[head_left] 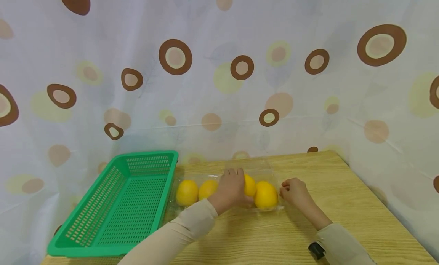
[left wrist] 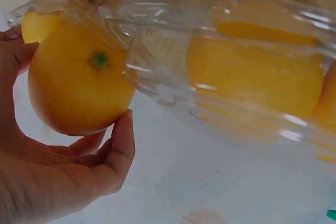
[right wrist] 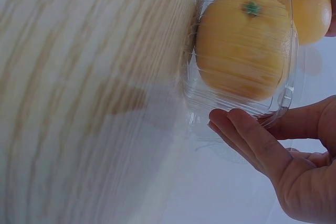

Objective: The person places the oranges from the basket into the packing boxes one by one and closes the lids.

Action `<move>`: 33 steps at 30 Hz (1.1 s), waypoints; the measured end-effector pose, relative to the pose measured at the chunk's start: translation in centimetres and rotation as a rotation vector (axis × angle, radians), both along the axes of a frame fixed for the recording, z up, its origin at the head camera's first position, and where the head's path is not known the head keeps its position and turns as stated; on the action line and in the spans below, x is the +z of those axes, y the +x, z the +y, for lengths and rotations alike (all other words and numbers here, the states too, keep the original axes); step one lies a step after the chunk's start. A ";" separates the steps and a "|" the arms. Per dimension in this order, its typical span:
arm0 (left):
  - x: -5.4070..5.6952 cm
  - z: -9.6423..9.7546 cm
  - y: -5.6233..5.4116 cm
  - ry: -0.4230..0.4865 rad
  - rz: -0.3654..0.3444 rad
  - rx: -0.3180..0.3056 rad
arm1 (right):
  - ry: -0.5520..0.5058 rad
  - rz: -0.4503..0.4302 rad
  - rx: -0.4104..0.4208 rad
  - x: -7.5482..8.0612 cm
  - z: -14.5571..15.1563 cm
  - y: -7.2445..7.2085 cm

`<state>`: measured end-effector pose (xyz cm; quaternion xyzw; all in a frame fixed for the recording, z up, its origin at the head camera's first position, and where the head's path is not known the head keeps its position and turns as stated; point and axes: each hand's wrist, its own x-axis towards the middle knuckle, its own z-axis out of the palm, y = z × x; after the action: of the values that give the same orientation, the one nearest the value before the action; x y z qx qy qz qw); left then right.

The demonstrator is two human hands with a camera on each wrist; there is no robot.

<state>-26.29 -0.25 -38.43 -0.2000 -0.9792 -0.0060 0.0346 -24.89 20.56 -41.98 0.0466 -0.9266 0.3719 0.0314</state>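
My left hand (head_left: 230,189) grips an orange (left wrist: 79,82) between thumb and fingers, at the rim of a clear plastic container (right wrist: 289,85). Another orange (head_left: 266,195), with a green stem mark, sits inside that container's right end. At this end, my right hand (head_left: 297,193) pinches the container's edge, thumb on one side and fingers on the other. Left of my left hand, two more oranges, one at the far left (head_left: 186,193) and one beside it (head_left: 208,189), lie under clear plastic. My left forearm hides part of the row.
A green plastic basket (head_left: 167,189) with slotted walls stands at the left of the wooden table (head_left: 343,204). A clear lid-like sheet (head_left: 252,166) rises behind the oranges. Patterned cloth (head_left: 212,86) hangs along the back and right side.
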 end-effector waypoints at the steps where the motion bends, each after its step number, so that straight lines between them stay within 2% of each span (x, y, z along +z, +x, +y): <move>1: -0.1 0.1 0.0 0.006 -0.013 0.006 | 0.002 0.001 0.000 0.0 0.0 0.0; 7: 0.0 0.6 0.4 0.038 -0.080 0.017 | 0.009 0.010 -0.003 -0.1 0.0 0.0; 18: -0.1 1.1 0.6 0.072 -0.113 0.066 | 0.003 0.014 -0.011 -0.2 0.0 0.0; 26: -0.6 1.4 0.3 0.123 -0.155 0.098 | 0.004 0.028 -0.018 -0.4 0.0 0.1; 33: -0.8 1.6 0.1 0.093 -0.186 0.135 | 0.004 0.038 -0.020 -0.3 -0.1 0.2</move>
<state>-26.19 1.35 -39.25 -0.1302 -0.9881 -0.0677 -0.0467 -24.69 20.44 -42.23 0.0442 -0.9270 0.3688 0.0526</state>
